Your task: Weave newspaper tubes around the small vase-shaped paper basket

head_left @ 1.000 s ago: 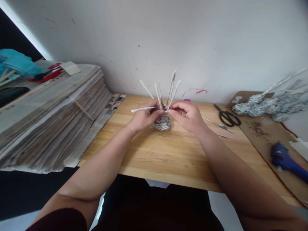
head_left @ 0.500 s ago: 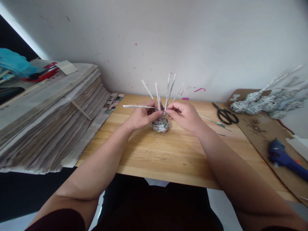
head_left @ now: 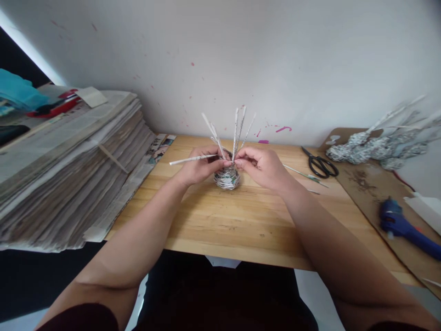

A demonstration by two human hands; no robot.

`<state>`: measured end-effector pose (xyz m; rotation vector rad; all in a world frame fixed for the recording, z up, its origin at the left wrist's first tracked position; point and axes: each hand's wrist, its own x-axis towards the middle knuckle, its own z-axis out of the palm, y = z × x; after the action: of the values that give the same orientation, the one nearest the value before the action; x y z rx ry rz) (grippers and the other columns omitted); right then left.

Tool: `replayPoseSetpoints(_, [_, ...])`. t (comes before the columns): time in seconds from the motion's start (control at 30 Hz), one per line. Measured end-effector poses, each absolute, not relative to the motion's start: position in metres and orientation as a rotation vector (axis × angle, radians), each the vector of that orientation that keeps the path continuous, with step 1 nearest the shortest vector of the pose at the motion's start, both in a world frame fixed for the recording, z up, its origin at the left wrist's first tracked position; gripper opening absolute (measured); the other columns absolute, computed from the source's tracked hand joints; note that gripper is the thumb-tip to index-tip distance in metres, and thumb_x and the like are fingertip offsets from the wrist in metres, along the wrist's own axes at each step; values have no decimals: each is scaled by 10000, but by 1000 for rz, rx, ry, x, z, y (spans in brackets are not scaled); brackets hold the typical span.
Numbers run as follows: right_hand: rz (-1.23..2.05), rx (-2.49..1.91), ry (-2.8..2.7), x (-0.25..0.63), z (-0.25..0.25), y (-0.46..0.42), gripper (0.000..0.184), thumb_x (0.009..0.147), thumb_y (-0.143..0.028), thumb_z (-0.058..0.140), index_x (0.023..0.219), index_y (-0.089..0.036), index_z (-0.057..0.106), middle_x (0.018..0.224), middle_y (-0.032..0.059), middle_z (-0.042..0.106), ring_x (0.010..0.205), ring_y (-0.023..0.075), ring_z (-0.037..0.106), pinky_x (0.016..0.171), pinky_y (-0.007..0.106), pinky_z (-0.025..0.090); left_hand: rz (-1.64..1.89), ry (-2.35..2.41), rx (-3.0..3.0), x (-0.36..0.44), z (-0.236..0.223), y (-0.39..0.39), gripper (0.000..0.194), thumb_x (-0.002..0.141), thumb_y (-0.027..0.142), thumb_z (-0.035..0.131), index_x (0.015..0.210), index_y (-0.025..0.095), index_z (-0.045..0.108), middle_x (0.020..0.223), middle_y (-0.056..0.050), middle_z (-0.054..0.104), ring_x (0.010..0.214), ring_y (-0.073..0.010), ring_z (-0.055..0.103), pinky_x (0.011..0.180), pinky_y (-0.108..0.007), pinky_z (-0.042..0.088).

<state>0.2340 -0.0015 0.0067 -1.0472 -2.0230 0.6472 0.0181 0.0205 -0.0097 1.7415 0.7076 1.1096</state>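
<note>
A small woven newspaper basket [head_left: 227,178] stands on the wooden table [head_left: 213,220], its body bulging below my fingers. Several rolled paper sticks [head_left: 235,131] rise from its neck and fan outward. One more paper stick [head_left: 188,160] points left across my left hand [head_left: 203,166]. That hand wraps the basket's neck, thumb pressed at the front near the base of the sticks. From the other side, my right hand [head_left: 260,165] pinches at the rim with thumb and forefinger by an upright stick. What exactly lies between those fingertips is too small to make out.
Black scissors [head_left: 320,166] and a thin stick [head_left: 303,174] lie to the right. Beyond them, a blue glue gun [head_left: 403,225] rests on cardboard [head_left: 361,193], with several woven paper pieces [head_left: 372,147] behind. A tall newspaper stack [head_left: 86,170] stands at left.
The upright sticks lean further left than before, and the sideways stick now slopes down at its outer end. Both hands stay at the basket's neck. The view has shifted slightly.
</note>
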Motion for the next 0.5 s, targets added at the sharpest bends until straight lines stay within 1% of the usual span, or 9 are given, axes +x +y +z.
replayPoseSetpoints(0.27, [701,-1033,-2003,235,5,0,135,936,-252,603,877,-191,709,745,9,706,686,144,631,659,288,461,1129,717,1773,17,-9,20,359,781,480,870,779,154,720,772,-39,731,657,-125,625,621,-260,526])
replayPoseSetpoints(0.4, [656,-1050,-1945,231,1,-1,130,912,-244,623,868,-181,728,757,23,736,655,141,628,622,281,454,1162,759,1715,20,-13,21,391,724,497,909,789,152,740,827,-62,771,692,-143,667,634,-269,552])
replayPoseSetpoints(0.5, [604,-1055,-1933,229,1,-3,140,912,-240,627,900,-175,751,756,26,751,608,126,615,579,267,437,1181,783,1682,21,-15,22,398,699,500,923,804,150,766,837,-66,783,683,-143,669,616,-264,543])
